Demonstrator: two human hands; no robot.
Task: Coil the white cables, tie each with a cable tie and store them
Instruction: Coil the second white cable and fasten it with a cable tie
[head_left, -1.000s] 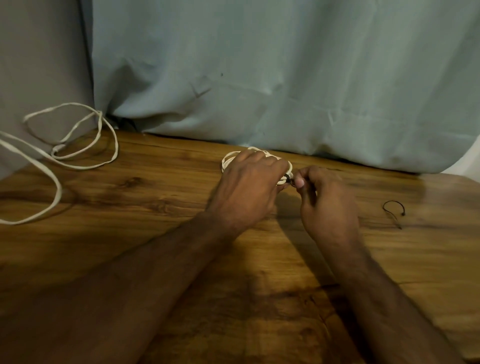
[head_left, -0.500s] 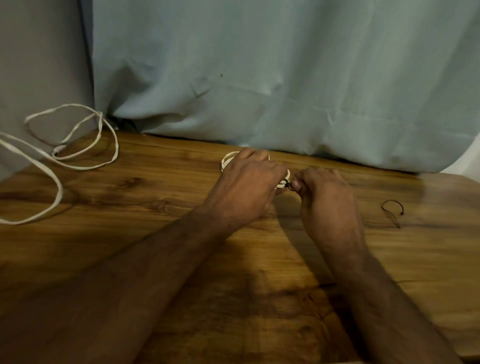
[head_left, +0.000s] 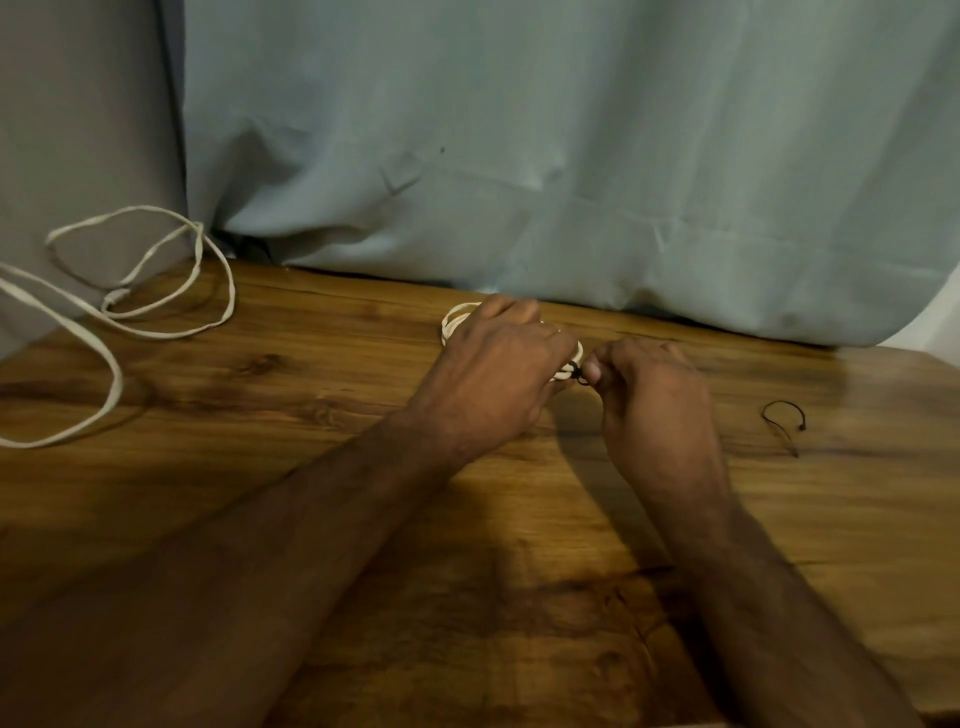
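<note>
Two bare hands work at centre frame over a wooden table that fills the lower half; a pale blue-grey curtain hangs across the upper half. Loose white cable sprawls in open loops at the upper left, partly off the table edge. Left hand lies over the coiled white cable, fingers curled round the bundle, which rests on the table just below the curtain hem. Right hand sits just beside it, thumb and fingers pinching a black cable tie at the coil's right edge; whether the tie is cinched, cannot tell, too small. Spare black cable tie lies bent at right of frame, well apart from both hands.
</note>
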